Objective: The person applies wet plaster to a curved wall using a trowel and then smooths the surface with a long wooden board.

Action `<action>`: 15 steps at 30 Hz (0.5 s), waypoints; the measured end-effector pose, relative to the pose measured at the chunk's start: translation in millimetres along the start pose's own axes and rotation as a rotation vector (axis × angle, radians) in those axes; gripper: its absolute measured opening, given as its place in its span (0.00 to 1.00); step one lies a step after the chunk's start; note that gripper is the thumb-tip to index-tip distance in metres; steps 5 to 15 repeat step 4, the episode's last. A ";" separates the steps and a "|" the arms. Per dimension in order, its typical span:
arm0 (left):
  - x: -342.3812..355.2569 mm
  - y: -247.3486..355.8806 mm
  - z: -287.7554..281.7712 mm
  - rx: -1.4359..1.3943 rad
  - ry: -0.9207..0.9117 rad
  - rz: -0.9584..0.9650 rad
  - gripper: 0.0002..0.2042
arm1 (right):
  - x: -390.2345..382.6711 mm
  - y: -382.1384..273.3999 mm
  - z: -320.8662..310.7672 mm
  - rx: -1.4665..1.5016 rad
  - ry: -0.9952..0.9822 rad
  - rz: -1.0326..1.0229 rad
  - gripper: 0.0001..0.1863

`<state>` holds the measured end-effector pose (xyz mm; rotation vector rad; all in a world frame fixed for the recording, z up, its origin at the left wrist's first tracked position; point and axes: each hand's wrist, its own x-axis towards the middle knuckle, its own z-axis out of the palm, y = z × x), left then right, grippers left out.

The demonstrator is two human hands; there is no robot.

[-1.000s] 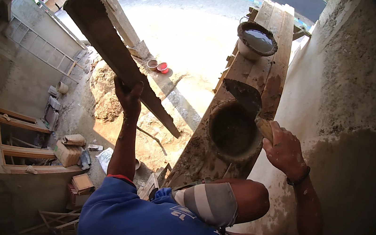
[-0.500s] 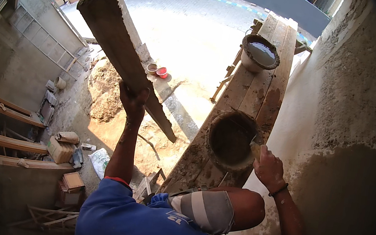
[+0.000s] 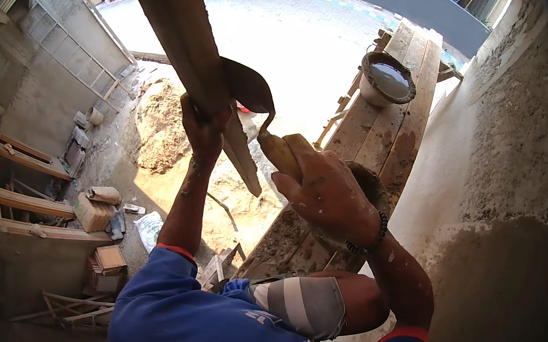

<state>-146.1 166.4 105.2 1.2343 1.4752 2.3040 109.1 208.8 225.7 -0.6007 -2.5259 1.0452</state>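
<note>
My left hand (image 3: 203, 127) is closed around a long mortar-caked wooden board (image 3: 173, 16), held tilted up in front of me. In my right hand (image 3: 337, 193) is a trowel (image 3: 249, 85), gripped by its wooden handle. The dark trowel blade rests against or very close to the board's right edge, just above my left hand; contact cannot be told for sure. Behind my right hand, a mortar bucket (image 3: 366, 183) stands on the scaffold planks (image 3: 389, 138), partly hidden by the hand and wrist.
A second bucket (image 3: 387, 82) with water stands farther along the planks. The partly plastered wall (image 3: 502, 173) rises close on the right. Below to the left lie a sand heap (image 3: 158, 128), a white sack (image 3: 148, 229), stacked tiles (image 3: 108, 260) and a wooden frame (image 3: 34, 202).
My right hand has lifted the trowel out of the near bucket and brought it up and left to the board. The board in my left hand has become more upright.
</note>
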 end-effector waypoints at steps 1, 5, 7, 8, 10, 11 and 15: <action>2.2 -3.2 -3.4 0.054 0.009 0.012 0.25 | 0.9 6.6 7.3 -0.019 -0.059 0.042 0.19; 11.1 9.6 0.4 0.258 0.040 0.116 0.27 | 0.6 22.8 23.9 -0.060 -0.092 0.063 0.17; 11.1 9.6 0.4 0.258 0.040 0.116 0.27 | 0.6 22.8 23.9 -0.060 -0.092 0.063 0.17; 11.1 9.6 0.4 0.258 0.040 0.116 0.27 | 0.6 22.8 23.9 -0.060 -0.092 0.063 0.17; 11.1 9.6 0.4 0.258 0.040 0.116 0.27 | 0.6 22.8 23.9 -0.060 -0.092 0.063 0.17; 11.1 9.6 0.4 0.258 0.040 0.116 0.27 | 0.6 22.8 23.9 -0.060 -0.092 0.063 0.17; 11.1 9.6 0.4 0.258 0.040 0.116 0.27 | 0.6 22.8 23.9 -0.060 -0.092 0.063 0.17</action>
